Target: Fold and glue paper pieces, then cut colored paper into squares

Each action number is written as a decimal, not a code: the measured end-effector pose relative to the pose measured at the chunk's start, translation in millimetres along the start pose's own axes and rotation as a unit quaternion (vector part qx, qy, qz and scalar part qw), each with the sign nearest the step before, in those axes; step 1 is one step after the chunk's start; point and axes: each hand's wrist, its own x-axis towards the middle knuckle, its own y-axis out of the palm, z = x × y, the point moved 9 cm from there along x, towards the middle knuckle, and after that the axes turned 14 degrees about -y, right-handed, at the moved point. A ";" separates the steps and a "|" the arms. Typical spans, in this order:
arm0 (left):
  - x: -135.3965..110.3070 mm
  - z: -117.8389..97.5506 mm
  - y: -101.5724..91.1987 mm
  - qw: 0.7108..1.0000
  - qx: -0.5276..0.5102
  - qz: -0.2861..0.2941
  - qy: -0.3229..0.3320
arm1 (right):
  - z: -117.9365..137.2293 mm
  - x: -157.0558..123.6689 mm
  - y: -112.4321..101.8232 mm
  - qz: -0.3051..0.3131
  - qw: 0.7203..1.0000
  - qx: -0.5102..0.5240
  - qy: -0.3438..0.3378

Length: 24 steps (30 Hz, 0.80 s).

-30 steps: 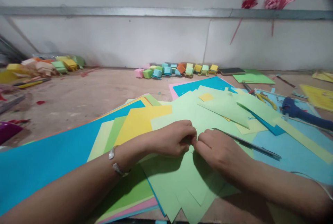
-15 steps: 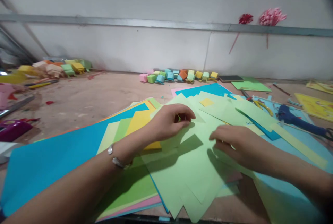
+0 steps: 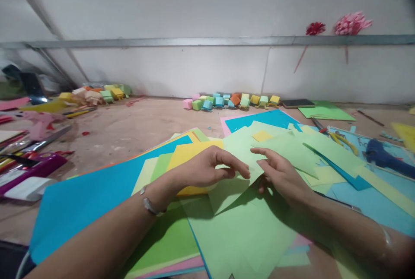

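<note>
My left hand [image 3: 215, 167] is loosely bent over a light green sheet of paper [image 3: 227, 192], its fingertips at the sheet and its thumb apart from the fingers. My right hand [image 3: 280, 175] has that sheet's raised corner between the thumb and the lower fingers, while the index finger points left. Beneath it lies a larger light green sheet [image 3: 240, 236], shaded by the hands. Yellow paper [image 3: 191, 151] and a blue sheet [image 3: 87, 197] are under and beside my left forearm. A small yellow square [image 3: 262, 135] lies behind the hands.
Small folded paper boxes [image 3: 219, 102] line the wall. Beyond my right hand are yellow-handled pliers [image 3: 348, 143], a dark blue glue gun [image 3: 382, 153] and a black flat object [image 3: 297, 103]. At left lie a purple tool [image 3: 48, 164] and a pink glue gun [image 3: 40, 123].
My right hand has moved left and slightly up, closing on a light green sheet whose near edge is now lifted. My left hand has shifted slightly right and down. The view has swung left.
</note>
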 end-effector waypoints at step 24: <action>1.6 66.0 -35.1 0.872 -0.376 -0.245 -0.195 | 65.5 -19.7 -22.8 -0.079 0.797 -0.366 -0.474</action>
